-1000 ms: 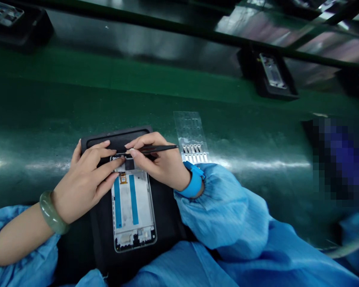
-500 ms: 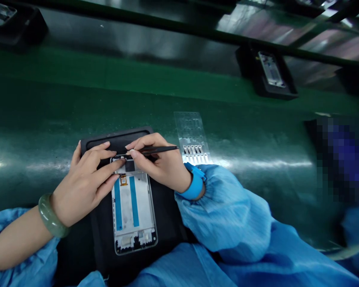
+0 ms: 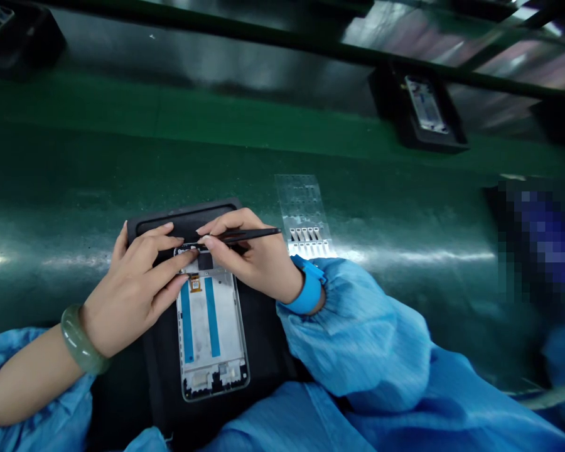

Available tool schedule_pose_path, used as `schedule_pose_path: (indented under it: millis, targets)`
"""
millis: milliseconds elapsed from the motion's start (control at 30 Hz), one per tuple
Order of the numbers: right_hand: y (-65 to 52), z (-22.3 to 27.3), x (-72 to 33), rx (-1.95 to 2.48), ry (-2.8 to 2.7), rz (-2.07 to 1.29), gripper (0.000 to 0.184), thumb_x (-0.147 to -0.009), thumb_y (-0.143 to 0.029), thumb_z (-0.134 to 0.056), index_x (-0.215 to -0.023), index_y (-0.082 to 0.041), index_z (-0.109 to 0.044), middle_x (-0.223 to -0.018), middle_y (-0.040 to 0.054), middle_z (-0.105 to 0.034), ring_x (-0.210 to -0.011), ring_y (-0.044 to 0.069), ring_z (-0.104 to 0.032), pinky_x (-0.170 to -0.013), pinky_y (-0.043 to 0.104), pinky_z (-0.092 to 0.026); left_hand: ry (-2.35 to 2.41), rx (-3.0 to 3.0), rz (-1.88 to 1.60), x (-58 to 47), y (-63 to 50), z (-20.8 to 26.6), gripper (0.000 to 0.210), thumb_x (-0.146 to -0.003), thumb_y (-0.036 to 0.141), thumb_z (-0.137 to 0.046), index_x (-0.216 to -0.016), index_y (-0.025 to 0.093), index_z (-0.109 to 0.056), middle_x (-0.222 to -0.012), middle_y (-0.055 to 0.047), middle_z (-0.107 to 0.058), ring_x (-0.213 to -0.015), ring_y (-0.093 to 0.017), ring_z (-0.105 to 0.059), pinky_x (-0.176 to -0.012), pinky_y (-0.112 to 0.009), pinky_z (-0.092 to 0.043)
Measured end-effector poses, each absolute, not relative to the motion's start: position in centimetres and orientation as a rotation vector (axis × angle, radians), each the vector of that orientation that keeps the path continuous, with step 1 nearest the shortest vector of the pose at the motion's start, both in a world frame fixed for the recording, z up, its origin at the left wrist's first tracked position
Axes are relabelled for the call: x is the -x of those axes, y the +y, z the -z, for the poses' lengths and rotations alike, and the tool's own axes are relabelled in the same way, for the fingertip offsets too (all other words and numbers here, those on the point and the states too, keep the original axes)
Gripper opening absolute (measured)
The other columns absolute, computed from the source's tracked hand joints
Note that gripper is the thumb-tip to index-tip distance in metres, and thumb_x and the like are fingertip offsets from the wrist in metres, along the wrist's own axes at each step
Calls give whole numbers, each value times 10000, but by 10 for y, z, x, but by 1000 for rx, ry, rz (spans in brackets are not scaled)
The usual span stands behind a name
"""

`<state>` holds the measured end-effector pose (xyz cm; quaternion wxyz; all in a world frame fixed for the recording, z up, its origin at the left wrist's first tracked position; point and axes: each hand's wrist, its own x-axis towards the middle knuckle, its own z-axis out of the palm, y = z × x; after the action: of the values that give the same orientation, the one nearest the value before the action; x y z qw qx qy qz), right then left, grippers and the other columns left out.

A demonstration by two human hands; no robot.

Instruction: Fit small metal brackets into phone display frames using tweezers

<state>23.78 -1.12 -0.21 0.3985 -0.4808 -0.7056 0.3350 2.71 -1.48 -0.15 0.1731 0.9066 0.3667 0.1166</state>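
Note:
A phone frame [image 3: 226, 326], its inner side facing up with two blue strips and a small orange flex cable [image 3: 195, 284], lies in a black foam tray [image 3: 268, 351]. My left hand [image 3: 132, 282] is open, fingers spread, with fingertips resting on the frame's upper left end. In my right hand [image 3: 266, 263] a pair of black tweezers [image 3: 252, 234] is pinched between thumb and fingers. Their tip is over the frame's top edge, hidden by my fingers, so I cannot tell what it touches.
Right of the tray, a clear plastic sheet [image 3: 300, 199] carrying several small white-edged pieces lies on the green work surface [image 3: 395, 213]. Farther back, another phone frame [image 3: 426, 103] sits in a black tray [image 3: 440, 143]. One more black tray [image 3: 40, 41] stands at upper left.
Both hands, the tweezers and the phone frame keep practically the same places. Only the view has shifted very slightly.

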Motion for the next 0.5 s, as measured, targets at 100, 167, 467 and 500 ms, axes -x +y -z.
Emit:
schedule_pose_path:
  millis: [100,167,467,500]
  targets:
    - [-11,3,-238,1172,-1827,-798,83,-853,-238,-584,-893,-200,-521,-901,30,-652,-824,117,-644,-728,250,-532,1039,-2573,-334,-28,-15,1,301,-915,253,-439,-1205,250,-518,-1193,-93,-542,-1289,-289,-394,-1057,-639,-219]
    - [-12,3,-237,1104,-1856,-750,83,-848,-213,-592,-899,-189,-530,-893,42,-660,-845,125,-652,-751,255,-545,1042,-2575,-333,-28,-15,1,290,-917,251,-434,-1193,242,-522,-1190,-98,-541,-1287,-291,-396,-1053,-646,-216]
    - [-12,7,-236,1012,-1849,-684,68,-834,-183,-603,-879,-175,-553,-856,49,-666,-840,132,-664,-750,253,-564,1031,-2572,-369,-27,-14,1,290,-915,250,-443,-1193,237,-524,-1188,-92,-551,-1285,-292,-402,-1053,-631,-247]
    - [-12,8,-237,1026,-1838,-689,70,-833,-187,-605,-875,-169,-552,-851,52,-663,-828,133,-663,-737,252,-563,1030,-2571,-378,-27,-14,2,292,-914,251,-445,-1195,235,-525,-1184,-91,-554,-1281,-296,-407,-1051,-634,-247]
